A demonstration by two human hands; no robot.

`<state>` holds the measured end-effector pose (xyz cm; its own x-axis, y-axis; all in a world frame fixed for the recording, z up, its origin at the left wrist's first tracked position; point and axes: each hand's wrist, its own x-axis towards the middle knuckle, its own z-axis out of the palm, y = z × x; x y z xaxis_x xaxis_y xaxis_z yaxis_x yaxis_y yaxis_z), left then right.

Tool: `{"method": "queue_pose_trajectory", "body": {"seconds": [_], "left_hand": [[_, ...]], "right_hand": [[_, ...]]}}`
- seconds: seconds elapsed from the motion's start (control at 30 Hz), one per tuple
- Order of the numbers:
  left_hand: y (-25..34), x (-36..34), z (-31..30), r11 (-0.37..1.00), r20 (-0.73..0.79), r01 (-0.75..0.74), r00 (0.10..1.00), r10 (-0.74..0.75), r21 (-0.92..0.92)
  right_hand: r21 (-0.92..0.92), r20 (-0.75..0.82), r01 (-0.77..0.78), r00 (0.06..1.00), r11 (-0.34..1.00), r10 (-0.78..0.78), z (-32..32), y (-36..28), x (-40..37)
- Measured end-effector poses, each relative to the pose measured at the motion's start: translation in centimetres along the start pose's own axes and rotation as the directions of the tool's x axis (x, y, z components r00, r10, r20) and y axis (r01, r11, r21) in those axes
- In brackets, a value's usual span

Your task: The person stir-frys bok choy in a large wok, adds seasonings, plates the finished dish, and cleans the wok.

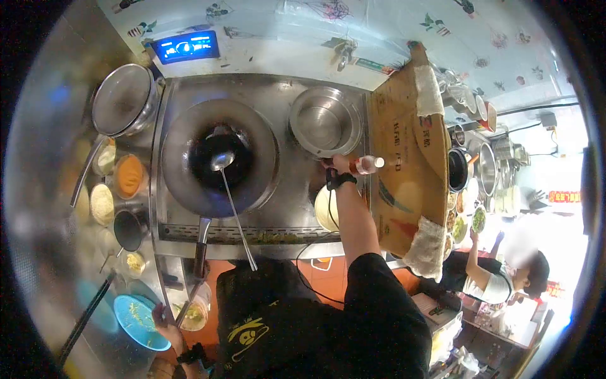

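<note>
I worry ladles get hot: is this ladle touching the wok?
Touching. The head view shows the ladle lying inside the wok, no hand on it, its handle across the edge.

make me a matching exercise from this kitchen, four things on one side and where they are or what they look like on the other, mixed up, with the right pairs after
Things
1. ladle
2. screen
3. cardboard
4. plastic basin

Places and looks
A. light blue, beside the left hand
B. brown, to the right of the steel pot
C. its bowl end in the wok
D. lit up blue, above the stove's far left corner

Right pairs: 1-C, 2-D, 3-B, 4-A
</note>
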<state>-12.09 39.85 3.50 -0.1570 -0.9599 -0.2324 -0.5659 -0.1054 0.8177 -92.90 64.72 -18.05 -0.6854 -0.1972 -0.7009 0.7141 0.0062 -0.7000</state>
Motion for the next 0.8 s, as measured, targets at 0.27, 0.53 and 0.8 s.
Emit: {"method": "queue_pose_trajectory", "body": {"seconds": [0.27, 0.53, 0.8], "left_hand": [[1.2, -1.5, 5.2, 0.989, 0.003, 0.008, 1.0, -0.008, -0.15], [1.5, -0.5, 7.3, 0.994, 0.017, 0.074, 0.997, -0.073, -0.086], [2.1, 4.2, 10.6, 0.958, 0.125, -0.159, 0.983, 0.132, 0.238]], "right_hand": [[0.182, 0.035, -0.02, 0.999, 0.983, 0.014, 0.4, -2.7, -1.8], [-0.161, 0.259, 0.341, 0.92, 0.926, -0.294, -0.5, -7.8, -1.4], [-0.817, 0.483, 0.576, 0.664, -0.022, -0.571, 0.7, -11.1, -11.6]]}}
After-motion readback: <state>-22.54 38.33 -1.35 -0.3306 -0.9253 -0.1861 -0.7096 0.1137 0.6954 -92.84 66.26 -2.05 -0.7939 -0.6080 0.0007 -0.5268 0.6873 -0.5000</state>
